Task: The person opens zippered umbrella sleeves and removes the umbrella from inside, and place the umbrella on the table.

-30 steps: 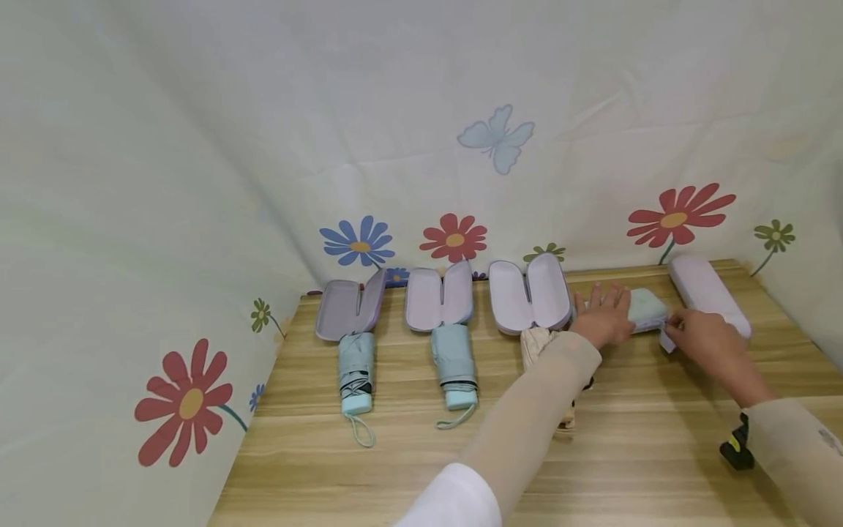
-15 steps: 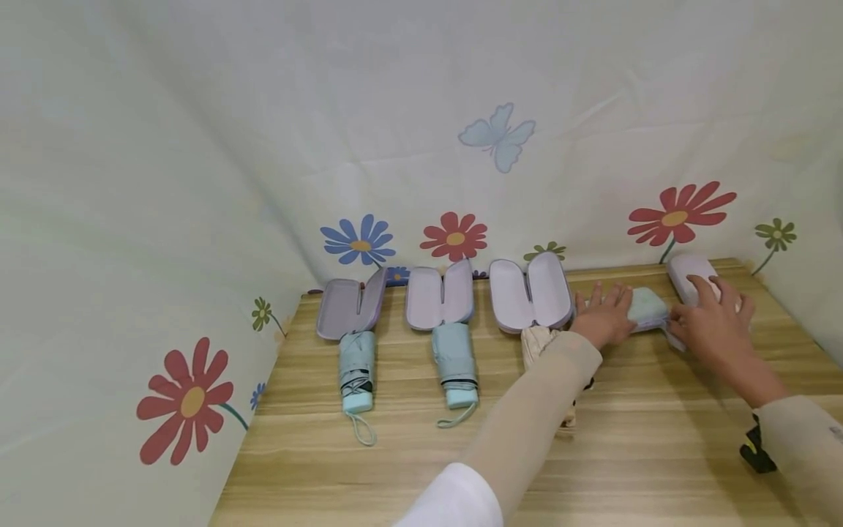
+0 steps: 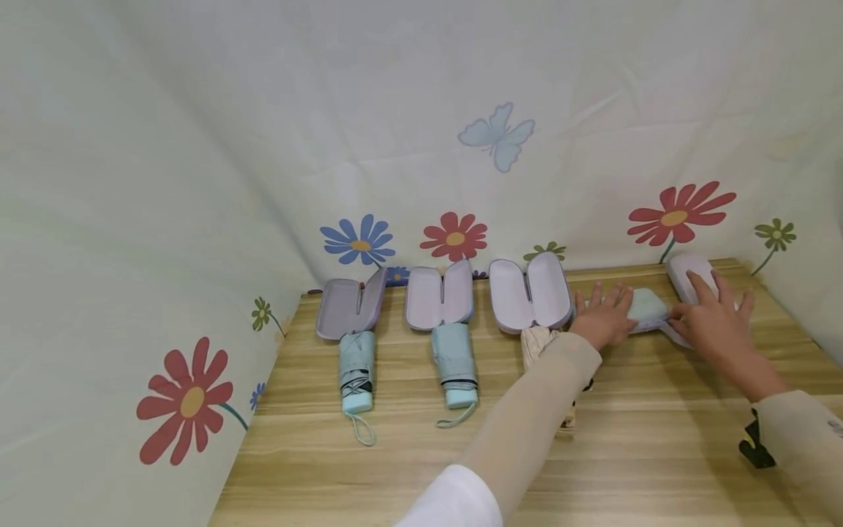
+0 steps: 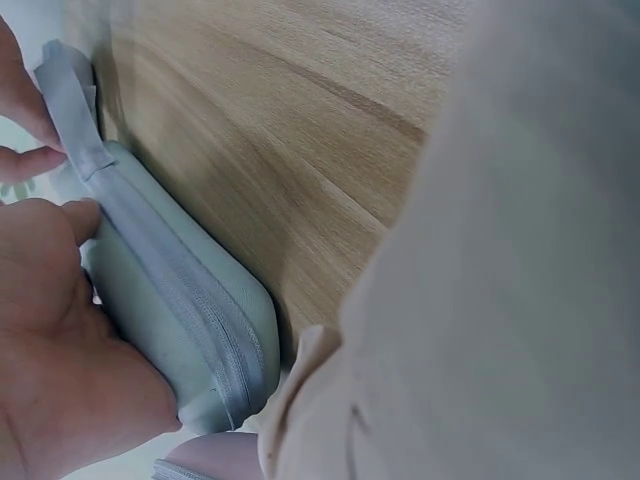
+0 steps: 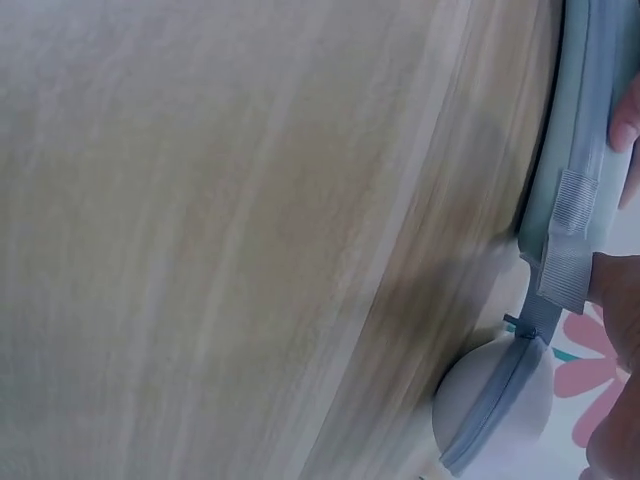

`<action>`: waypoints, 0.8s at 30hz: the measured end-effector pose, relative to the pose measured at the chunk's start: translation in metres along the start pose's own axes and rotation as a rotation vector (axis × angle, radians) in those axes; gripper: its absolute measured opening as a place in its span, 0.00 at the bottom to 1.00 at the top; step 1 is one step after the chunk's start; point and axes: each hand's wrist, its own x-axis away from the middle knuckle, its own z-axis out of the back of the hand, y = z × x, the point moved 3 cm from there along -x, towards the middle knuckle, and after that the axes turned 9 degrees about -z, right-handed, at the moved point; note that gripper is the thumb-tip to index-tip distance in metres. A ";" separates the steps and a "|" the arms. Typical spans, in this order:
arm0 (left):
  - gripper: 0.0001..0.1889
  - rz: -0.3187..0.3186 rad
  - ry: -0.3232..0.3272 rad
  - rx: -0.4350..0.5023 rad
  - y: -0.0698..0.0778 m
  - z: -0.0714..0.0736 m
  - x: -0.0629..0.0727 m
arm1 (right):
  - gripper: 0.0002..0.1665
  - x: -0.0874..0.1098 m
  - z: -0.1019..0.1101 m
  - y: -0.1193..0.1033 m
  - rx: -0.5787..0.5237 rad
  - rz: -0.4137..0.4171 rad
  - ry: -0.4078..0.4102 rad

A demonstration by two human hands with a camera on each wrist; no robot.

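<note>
My left hand point(image 3: 602, 322) rests across a mint-green zippered case point(image 3: 647, 304), its fingers straight and spread. In the left wrist view the thumb presses beside the case's grey zipper band point(image 4: 175, 275). My right hand point(image 3: 716, 333) is at the case's right end, pinching the grey fabric tab point(image 5: 566, 272) between thumb and fingers. Its other fingers reach over a closed lilac case point(image 3: 689, 272). The mint case looks closed along the part of the zipper that shows. Part of its top is hidden under my left hand.
Three lilac cases lie opened along the back: left point(image 3: 339, 311), middle point(image 3: 424, 296) and right point(image 3: 510, 296). Before them lie two folded pale-blue umbrellas, left point(image 3: 358, 359) and right point(image 3: 453, 355), and a beige one point(image 3: 536, 344) partly under my left forearm. A flowered curtain point(image 3: 395, 146) stands behind.
My right hand has shifted slightly right, and its outer fingers have spread out over the closed lilac case. The tab now slants toward the lower right. My left hand has stayed put.
</note>
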 end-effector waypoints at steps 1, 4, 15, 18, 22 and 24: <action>0.35 -0.003 -0.002 -0.001 0.000 0.000 0.000 | 0.05 -0.001 0.000 0.001 0.002 0.005 0.006; 0.35 -0.012 -0.009 0.001 0.000 0.002 0.001 | 0.05 -0.002 0.001 0.004 0.001 0.013 0.029; 0.36 -0.058 0.022 -0.003 0.001 0.010 0.024 | 0.06 -0.005 -0.001 0.012 -0.014 -0.009 0.005; 0.36 -0.079 0.069 0.003 0.001 0.022 0.050 | 0.05 -0.006 -0.001 0.012 -0.015 -0.013 0.001; 0.35 -0.110 0.066 -0.015 0.002 0.020 0.043 | 0.04 -0.009 0.000 0.011 -0.013 -0.019 -0.015; 0.35 -0.124 0.043 -0.025 0.002 0.013 0.024 | 0.04 -0.010 0.000 0.012 -0.003 -0.021 -0.021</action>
